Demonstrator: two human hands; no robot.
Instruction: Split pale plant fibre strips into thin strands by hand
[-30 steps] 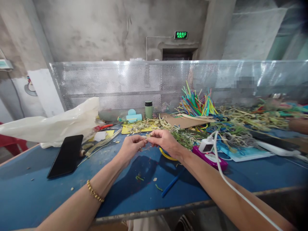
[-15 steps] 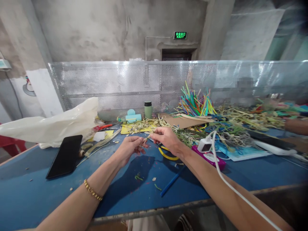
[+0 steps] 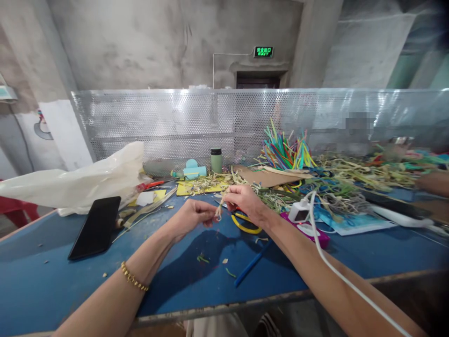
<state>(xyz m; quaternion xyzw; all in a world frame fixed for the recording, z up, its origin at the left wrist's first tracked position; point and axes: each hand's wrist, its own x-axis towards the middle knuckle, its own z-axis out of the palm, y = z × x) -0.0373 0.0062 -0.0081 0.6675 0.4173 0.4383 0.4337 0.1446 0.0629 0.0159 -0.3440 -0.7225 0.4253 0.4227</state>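
My left hand [image 3: 197,213] pinches the lower end of a small pale straw strip [image 3: 220,212], which bends into a loop at the fingertips. My right hand [image 3: 244,200] grips the upper part of the same strip between thumb and fingers. Both hands hover over the blue table [image 3: 182,281], close together. Just below my right hand lie scissors with yellow and black handles [image 3: 248,230], partly hidden by it. A thin blue stick [image 3: 253,264] rests nearer the front edge, among a few green and pale scraps.
Left lie a black phone [image 3: 94,228] and a white plastic bag [image 3: 80,180]. Behind the hands are straw scraps on yellow paper [image 3: 196,186] and a green bottle [image 3: 216,161]. Rightward are a purple power strip [image 3: 321,240], a white cable [image 3: 336,276] and colourful strips [image 3: 286,150]. Another person's hand shows far right.
My left hand has turned and its fingers have closed in more. The straw strip, earlier loose and spread between the hands, now hangs as a narrow loop. My right hand has barely moved.
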